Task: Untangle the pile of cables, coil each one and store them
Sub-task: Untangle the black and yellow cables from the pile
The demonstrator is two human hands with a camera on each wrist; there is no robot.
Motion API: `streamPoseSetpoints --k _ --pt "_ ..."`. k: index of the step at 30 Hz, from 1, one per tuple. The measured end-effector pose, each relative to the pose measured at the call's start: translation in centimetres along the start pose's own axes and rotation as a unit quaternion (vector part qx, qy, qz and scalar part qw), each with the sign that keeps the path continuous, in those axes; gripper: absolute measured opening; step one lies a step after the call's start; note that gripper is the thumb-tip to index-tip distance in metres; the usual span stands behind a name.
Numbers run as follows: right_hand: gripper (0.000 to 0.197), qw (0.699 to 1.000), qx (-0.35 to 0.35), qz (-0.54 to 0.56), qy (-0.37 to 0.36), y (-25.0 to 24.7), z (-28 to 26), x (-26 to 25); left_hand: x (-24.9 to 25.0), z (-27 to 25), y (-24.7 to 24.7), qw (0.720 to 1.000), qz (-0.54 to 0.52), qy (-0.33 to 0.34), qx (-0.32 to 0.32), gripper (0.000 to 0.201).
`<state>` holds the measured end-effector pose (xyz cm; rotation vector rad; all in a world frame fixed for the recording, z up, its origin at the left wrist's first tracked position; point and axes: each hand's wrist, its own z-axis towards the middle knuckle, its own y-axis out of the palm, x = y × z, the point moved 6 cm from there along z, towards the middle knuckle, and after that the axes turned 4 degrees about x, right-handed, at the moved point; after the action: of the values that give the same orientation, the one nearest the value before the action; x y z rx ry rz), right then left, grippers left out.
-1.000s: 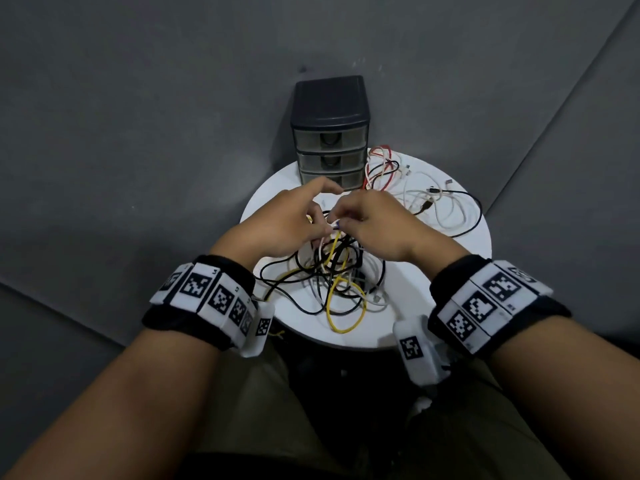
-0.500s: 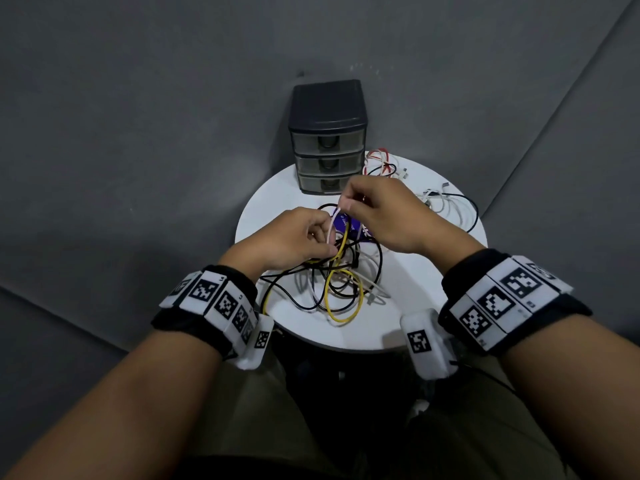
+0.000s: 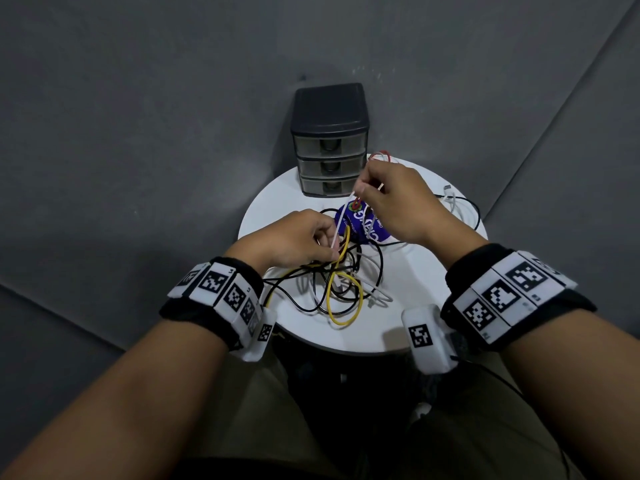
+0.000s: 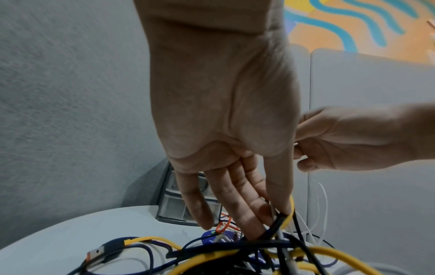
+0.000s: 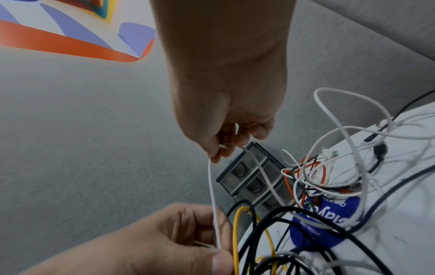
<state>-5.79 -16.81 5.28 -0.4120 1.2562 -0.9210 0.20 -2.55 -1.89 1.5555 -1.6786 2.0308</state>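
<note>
The right hand (image 3: 394,206) is raised above a round white table (image 3: 408,327), thumb and forefinger pinched on a thin white cable (image 3: 343,220), the other fingers curled. That cable runs taut, down and toward the person, to the left hand (image 3: 294,240), which pinches its lower stretch between thumb and forefinger; the remaining fingers reach straight down into the tangle (image 3: 332,282). In the right wrist view the white cable (image 5: 213,197) loops through the right hand's grip, a second strand trailing back toward the table.

The tangle, black, yellow and pale cables heaped together, lies on the table just under the left hand, on the person's side of a purple-blue printed pouch (image 3: 367,226). Beyond the pouch, at the table's far edge, stands a small dark three-drawer unit (image 3: 330,143), drawers closed. To the right of the pouch sprawl more white, black and red-orange cables (image 3: 457,209).

Judging by how it bends, the white cable is light, limp and smooth, likely to slip through a loose pinch. It would be best held near a plug end, drawn out gently while the other hand holds down the heap, since a hard tug could tighten knots or strain connectors.
</note>
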Motion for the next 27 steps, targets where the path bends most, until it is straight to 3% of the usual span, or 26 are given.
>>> streamPoseSetpoints --k 5,12,19,27 --pt "0.017 0.999 0.032 -0.002 0.006 -0.1 -0.1 0.2 0.2 0.2 -0.4 1.000 0.022 -0.004 0.000 0.029" --pt "0.024 0.994 0.060 -0.034 0.083 0.1 -0.4 2.1 -0.2 -0.2 -0.2 0.999 0.044 -0.024 -0.021 0.011" --pt "0.021 0.990 0.061 -0.034 0.121 0.5 -0.3 3.2 -0.4 -0.5 0.0 0.998 0.032 -0.045 -0.018 0.033" --pt "0.020 0.980 0.081 -0.032 0.177 0.7 -0.5 6.3 0.2 -0.5 -0.6 0.998 0.048 -0.037 -0.004 0.027"
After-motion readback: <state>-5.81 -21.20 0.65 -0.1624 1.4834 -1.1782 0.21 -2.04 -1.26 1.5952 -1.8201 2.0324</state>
